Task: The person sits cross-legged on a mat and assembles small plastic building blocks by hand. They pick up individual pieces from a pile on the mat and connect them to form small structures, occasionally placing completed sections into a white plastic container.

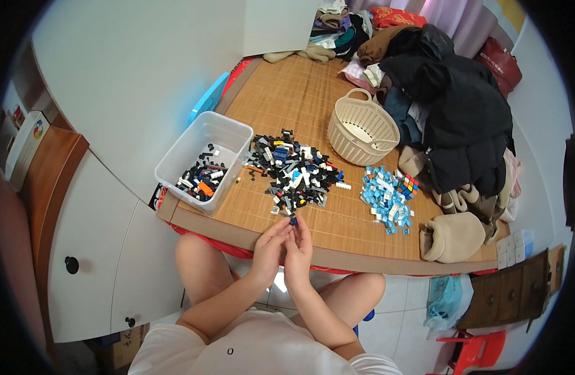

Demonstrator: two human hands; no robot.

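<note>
"Head view: where's the blue piece (pixel 293 221)?"

"I have it at the very fingertips, pinched narrowly between my left hand (pixel 268 250) and right hand (pixel 298 250), just on the near side of the brick pile (pixel 295 178) on the mat (pixel 346 219)."

"And the pose?"

"My hands are side by side, nearly touching, fingers pointing away from me; my forearms (pixel 225 305) slant inward from the lower edge, elbows spread."

White top (pixel 281 344), short sleeves (pixel 175 340) also white. Small dark ring-shaped mark (pixel 230 351) on the front. Forearms (pixel 228 303) bare below the sleeves; knees (pixel 200 256) bare too.
</note>
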